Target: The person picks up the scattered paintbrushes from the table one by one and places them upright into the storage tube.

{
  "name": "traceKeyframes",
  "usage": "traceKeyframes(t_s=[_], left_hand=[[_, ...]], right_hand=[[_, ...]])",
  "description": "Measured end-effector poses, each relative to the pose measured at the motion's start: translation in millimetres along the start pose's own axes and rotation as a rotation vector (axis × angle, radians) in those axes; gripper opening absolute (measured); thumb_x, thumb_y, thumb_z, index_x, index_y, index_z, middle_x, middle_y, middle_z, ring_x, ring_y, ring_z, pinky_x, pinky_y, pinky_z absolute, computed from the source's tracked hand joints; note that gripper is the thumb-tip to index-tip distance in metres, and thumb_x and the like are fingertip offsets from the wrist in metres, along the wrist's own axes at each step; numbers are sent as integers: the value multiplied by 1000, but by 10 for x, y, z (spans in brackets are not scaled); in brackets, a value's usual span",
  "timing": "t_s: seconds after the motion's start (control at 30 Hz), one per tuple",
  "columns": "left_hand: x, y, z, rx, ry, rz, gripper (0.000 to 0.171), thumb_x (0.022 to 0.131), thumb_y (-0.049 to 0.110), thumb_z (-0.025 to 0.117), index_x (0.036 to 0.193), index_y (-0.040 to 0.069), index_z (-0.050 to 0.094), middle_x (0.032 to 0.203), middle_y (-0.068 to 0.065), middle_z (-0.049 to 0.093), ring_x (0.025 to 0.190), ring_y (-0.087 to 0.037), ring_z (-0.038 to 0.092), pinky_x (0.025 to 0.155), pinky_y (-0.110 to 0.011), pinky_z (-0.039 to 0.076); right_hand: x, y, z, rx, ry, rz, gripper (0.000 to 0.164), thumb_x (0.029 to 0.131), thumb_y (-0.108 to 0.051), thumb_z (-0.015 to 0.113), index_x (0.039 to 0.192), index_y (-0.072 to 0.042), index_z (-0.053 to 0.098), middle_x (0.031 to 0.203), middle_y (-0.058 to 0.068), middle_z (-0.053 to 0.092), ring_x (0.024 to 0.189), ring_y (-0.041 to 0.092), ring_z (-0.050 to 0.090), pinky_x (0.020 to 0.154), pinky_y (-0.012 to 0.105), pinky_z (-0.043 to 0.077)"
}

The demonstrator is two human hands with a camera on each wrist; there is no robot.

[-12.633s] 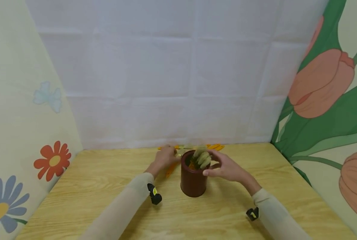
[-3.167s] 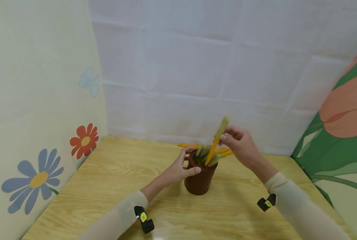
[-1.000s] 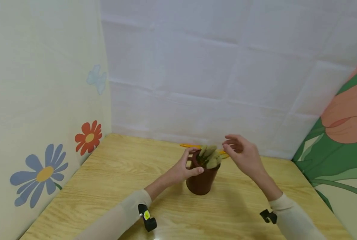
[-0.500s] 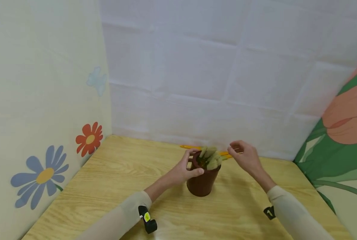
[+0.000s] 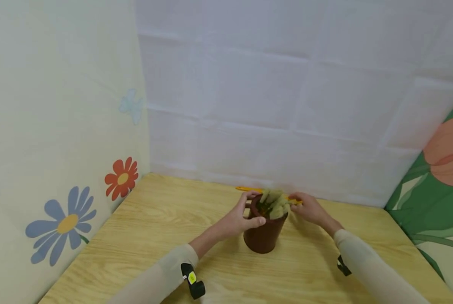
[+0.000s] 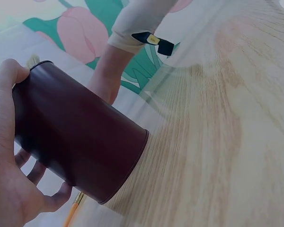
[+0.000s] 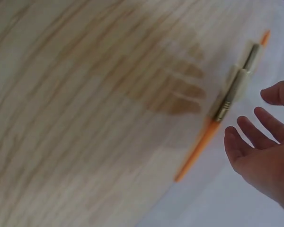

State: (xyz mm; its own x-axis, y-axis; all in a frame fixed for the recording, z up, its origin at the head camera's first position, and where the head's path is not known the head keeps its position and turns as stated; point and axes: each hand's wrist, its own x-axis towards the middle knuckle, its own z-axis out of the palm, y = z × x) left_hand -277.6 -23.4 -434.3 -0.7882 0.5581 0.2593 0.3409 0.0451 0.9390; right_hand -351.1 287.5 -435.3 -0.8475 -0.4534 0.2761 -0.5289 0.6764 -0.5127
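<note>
Either side of the cup (image 5: pixel 262 236), hands (image 5: pixel 236 218)

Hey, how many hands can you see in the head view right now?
2. The left hand grips the brown mug; the right hand is beside loose paintbrushes, to the mug's right. No other hand shows.

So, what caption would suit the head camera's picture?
Left hand holding a brown cup of pale-bristled brushes, right hand near loose orange-handled brushes.
</note>
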Motion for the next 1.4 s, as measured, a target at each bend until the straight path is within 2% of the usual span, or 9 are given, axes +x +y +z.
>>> traceKeyframes(t_s=[0.2, 0.43, 0.57, 0.67, 0.77, 0.93, 1.13, 1.3, 1.4], left_hand=[[-1, 0, -3, 0, -7, 8, 75, 96, 47, 69, 155, 30, 24, 153, 2, 25, 139, -24, 35, 101, -41, 46], [-15, 15, -43, -3, -15, 20, 79, 97, 48, 68, 157, 24, 23, 156, 2, 23, 140, -26, 34, 103, -43, 44], [-19, 1, -62, -11, -11, 20, 77, 97, 46, 69, 156, 26, 23, 157, 3, 22, 141, -25, 33, 104, -44, 43], [-20, -21, -68, -11, -9, 16, 77, 96, 47, 69, 155, 28, 23, 157, 4, 22, 141, -24, 33, 105, -43, 43], [-18, -30, -65, -11, -13, 11, 78, 96, 48, 70, 155, 29, 24, 156, 4, 22, 140, -23, 33, 104, -42, 43], [-7, -8, -48, -13, -16, 17, 78, 96, 49, 69, 155, 28, 24, 155, 2, 22, 140, -24, 34, 104, -42, 43], [13, 13, -29, -26, -28, 28, 78, 96, 48, 69, 156, 25, 24, 153, 0, 24, 139, -24, 35, 103, -42, 44], [17, -10, -38, -29, -32, 32, 79, 97, 46, 69, 156, 24, 23, 154, 0, 24, 139, -25, 35, 103, -43, 44], [8, -20, -52, -23, -28, 34, 78, 97, 45, 69, 156, 24, 22, 155, -1, 23, 140, -26, 34, 104, -45, 43]], right_hand=[[12, 167, 81, -41, 19, -68, 28, 86, 13, 62, 113, 14, 66, 111, 29, 65, 104, 48, 61, 89, 60, 49], [7, 182, 46, -152, -4, -92, 30, 76, 16, 61, 105, 12, 69, 101, 24, 66, 91, 38, 62, 79, 53, 52], [6, 162, -7, -158, -53, -75, 33, 77, 16, 63, 109, 13, 69, 97, 22, 65, 87, 35, 61, 78, 53, 52], [10, 172, -12, -178, -94, -99, 32, 79, 18, 64, 108, 10, 71, 97, 20, 66, 86, 34, 60, 75, 52, 52], [-7, 200, 5, -217, -109, -177, 26, 83, 18, 64, 105, 7, 73, 97, 19, 68, 86, 33, 62, 74, 51, 52], [-55, 230, 8, -251, -67, -290, 14, 90, 14, 66, 94, 4, 74, 88, 14, 68, 80, 28, 61, 72, 49, 52], [-116, 232, -53, -277, -79, -243, 10, 90, 8, 71, 91, -2, 72, 84, 6, 63, 75, 18, 53, 67, 43, 47], [-172, 149, -109, -258, -51, -197, 13, 91, 3, 75, 104, 0, 72, 95, 8, 65, 84, 23, 60, 71, 43, 53], [-172, 42, -160, -225, -13, -176, 17, 90, 4, 75, 106, 1, 71, 98, 11, 65, 87, 27, 62, 74, 45, 54]])
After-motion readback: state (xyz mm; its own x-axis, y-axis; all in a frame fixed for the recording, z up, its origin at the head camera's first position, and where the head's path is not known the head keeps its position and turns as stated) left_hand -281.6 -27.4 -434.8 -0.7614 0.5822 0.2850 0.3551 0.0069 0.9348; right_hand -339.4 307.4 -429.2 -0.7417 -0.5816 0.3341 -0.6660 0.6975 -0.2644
